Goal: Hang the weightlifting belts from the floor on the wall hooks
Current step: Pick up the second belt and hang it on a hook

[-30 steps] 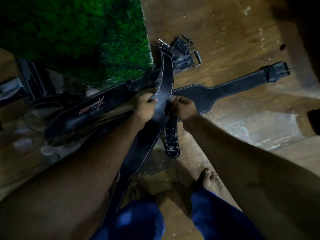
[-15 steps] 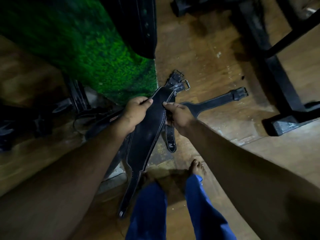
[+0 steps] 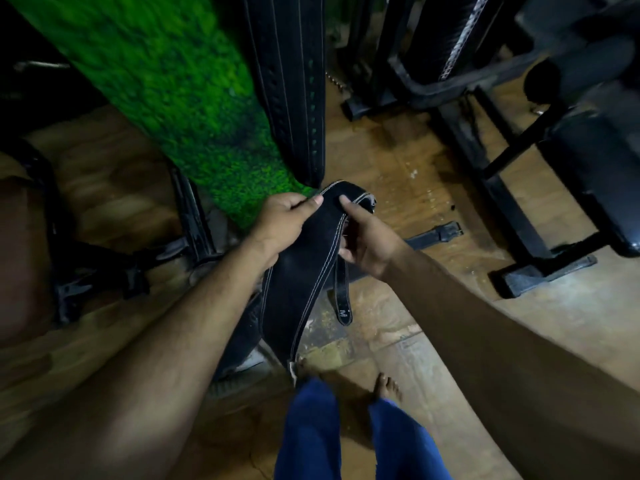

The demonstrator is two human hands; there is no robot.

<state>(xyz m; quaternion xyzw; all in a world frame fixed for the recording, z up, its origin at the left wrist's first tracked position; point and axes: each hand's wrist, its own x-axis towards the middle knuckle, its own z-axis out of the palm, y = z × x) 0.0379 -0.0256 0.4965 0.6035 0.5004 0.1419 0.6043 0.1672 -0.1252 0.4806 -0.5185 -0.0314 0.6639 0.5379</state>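
Observation:
A wide black weightlifting belt [image 3: 299, 268] with white stitching hangs from both my hands, folded over at the top. My left hand [image 3: 282, 225] grips its left edge, thumb on the front. My right hand [image 3: 363, 237] pinches the right edge; the narrow strap end marked "M" [image 3: 343, 299] dangles below it. Another black belt [image 3: 294, 84] hangs straight down against the green turf wall [image 3: 180, 95], just above my hands. A third belt [image 3: 436, 233] lies on the wooden floor to the right, partly hidden behind my right hand. The hooks are out of frame.
A black gym machine frame [image 3: 502, 174] and padded bench [image 3: 595, 178] fill the right side. Dark metal equipment legs [image 3: 104, 268] stand on the left. My bare feet [image 3: 389, 386] and blue trousers are at the bottom on the wooden floor [image 3: 398, 161].
I have stood up, lifting the belt off the floor toward the wall. The view tilted upward, so the hanging belt and the machines came into sight. Both hands kept their hold.

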